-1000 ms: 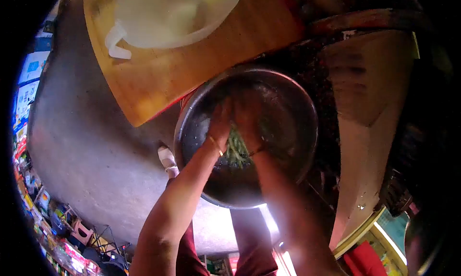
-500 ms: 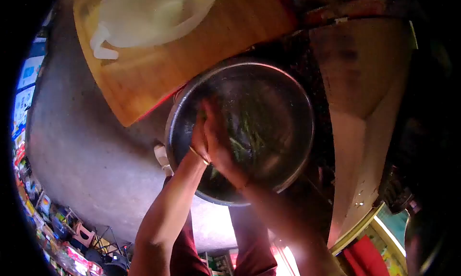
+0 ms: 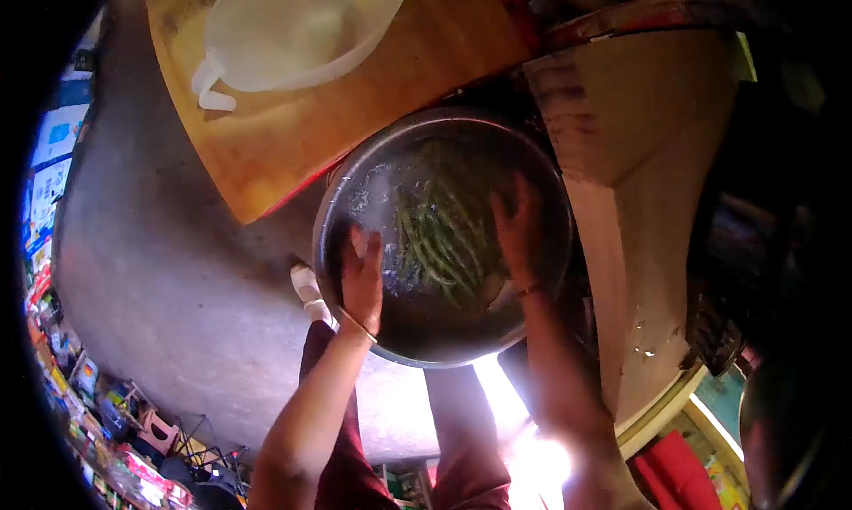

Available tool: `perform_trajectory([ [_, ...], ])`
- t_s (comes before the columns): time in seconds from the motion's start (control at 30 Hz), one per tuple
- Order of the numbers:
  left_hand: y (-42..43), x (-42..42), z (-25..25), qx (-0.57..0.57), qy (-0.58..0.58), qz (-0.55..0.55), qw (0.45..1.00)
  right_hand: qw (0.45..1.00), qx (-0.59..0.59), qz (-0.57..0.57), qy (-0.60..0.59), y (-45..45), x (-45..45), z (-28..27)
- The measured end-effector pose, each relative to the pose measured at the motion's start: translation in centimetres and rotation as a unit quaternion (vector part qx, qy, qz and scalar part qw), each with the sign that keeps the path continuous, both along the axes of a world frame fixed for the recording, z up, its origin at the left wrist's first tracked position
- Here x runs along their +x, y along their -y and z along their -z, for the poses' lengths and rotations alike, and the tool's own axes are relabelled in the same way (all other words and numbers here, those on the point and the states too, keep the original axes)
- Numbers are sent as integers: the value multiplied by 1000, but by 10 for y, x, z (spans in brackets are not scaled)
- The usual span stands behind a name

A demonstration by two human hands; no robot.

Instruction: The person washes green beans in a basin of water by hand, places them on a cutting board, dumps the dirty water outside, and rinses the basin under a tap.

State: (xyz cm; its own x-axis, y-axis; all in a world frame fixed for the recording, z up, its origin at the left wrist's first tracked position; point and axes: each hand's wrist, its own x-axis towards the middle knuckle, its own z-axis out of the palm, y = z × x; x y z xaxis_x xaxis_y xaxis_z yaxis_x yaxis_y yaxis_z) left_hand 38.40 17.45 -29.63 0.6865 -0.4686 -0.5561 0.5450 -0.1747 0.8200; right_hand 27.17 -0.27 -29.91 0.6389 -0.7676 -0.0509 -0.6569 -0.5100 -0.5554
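Note:
Long green pods, perhaps beans, lie in a bundle in the water of a wide metal basin. On the left inside the basin is my left hand, its fingers apart and nothing in it, with a bangle at the wrist. My right hand is at the basin's right side, beside the pods, thumb and fingers spread and holding nothing. Small bubbles show on the water at the upper left.
A wooden table beyond the basin bears a translucent plastic container with a white handle. A cardboard piece stands to the right. My foot in a light shoe is at the basin's left. Shelved goods line the far left.
My hands were together over the pods, then together at the left of the basin. Now they are apart, one on each side, and the whole pod bundle is visible between them.

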Motion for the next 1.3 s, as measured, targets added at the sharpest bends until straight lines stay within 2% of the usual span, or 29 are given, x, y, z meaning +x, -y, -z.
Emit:
perform_trajectory([
  [0.07, -20, -21, 27, 90, -70, 158, 981, 995, 9, 28, -100, -7, -8, 19],
  [0.1, -15, -32, 32, 91, -71, 157, 981, 988, 52, 17, -142, -22, -8, 32],
  [0.17, 16, -50, 26, 38, -305, 22, 951, 977, 96, 5, -188, -50, -3, 41],
  [0.2, 19, -53, 31, 40, -309, 22, 950, 978, 162, 33, -129, -65, 0, 38],
  [0.23, 20, -57, 37, 0, -355, -22, 935, 970, 225, 60, -67, -81, 4, 30],
  [0.27, 23, -61, 46, -42, -397, -68, 915, 971, 224, 59, -68, -98, 9, 20],
  [0.33, 22, -58, 61, -189, -248, 51, 949, 982, 136, 75, 107, -119, 15, 5],
  [0.37, 23, -58, 57, -226, -245, 46, 942, 982, 134, 74, 108, -113, 14, 5],
  [0.43, 26, -58, 38, -263, -241, 42, 933, 948, 283, 139, 35, -99, 12, 6],
  [0.5, 33, -60, 10, -89, -295, -91, 947, 963, 240, 111, 46, -87, 21, -1],
  [0.53, 27, -61, 32, -89, -297, -90, 947, 975, 197, 81, 56, -84, 22, -4],
  [0.57, 19, -60, 73, -194, -404, -62, 892, 976, 196, 81, 56, -91, 22, -2],
  [0.63, 21, -61, 74, -294, -501, -33, 813, 983, 142, 91, 70, -110, 23, 6],
  [0.7, 36, -57, 14, -108, -330, -125, 930, 985, 152, 69, 43, -101, 19, 19],
  [0.73, 33, -55, 23, -109, -330, -123, 930, 983, 178, 40, 10, -94, 17, 23],
  [0.77, 28, -50, 44, -172, -368, -92, 909, 984, 176, 40, 9, -97, 30, 11],
  [0.8, 24, -45, 65, -236, -404, -62, 882, 980, 167, 111, 11, -104, 58, -10],
  [0.83, 25, -40, 64, -296, -437, -33, 849, 970, 161, 181, 12, -109, 71, -21],
  [0.87, 25, -40, 61, -295, -437, -34, 849, 970, 163, 181, 11, -112, 64, -16],
  [0.9, 22, -40, 57, -334, -471, -59, 814, 982, 126, 116, 79, -117, 52, -5],
  [0.97, 30, -30, 9, -217, -432, -89, 871, 986, 123, 30, 104, -107, 38, 9],
  [1.0, 29, -30, 12, -217, -432, -88, 871, 986, 123, 31, 104, -105, 38, 20],
  [1.07, 28, -30, 20, -93, -323, 14, 942, 991, 104, 83, -33, -105, 37, 36],
  [1.1, 26, -28, 22, -92, -326, 12, 941, 990, 104, 83, -37, -108, 29, 39],
  [1.17, 21, -20, 22, -138, -331, 22, 933, 988, 126, -10, 84, -111, 23, 24],
  [1.2, 16, -17, 20, -152, -333, 26, 930, 990, 117, -47, 59, -102, 11, 8],
  [1.23, 8, -19, 14, -26, -203, 26, 978, 990, 107, -87, 32, -84, -5, -12],
  [1.27, 2, -22, 8, 101, -69, 23, 992, 995, 84, 9, 46, -65, -18, -19],
  [1.3, -2, -24, 3, 102, -69, 22, 992, 994, 72, 57, 54, -56, -24, -21],
])
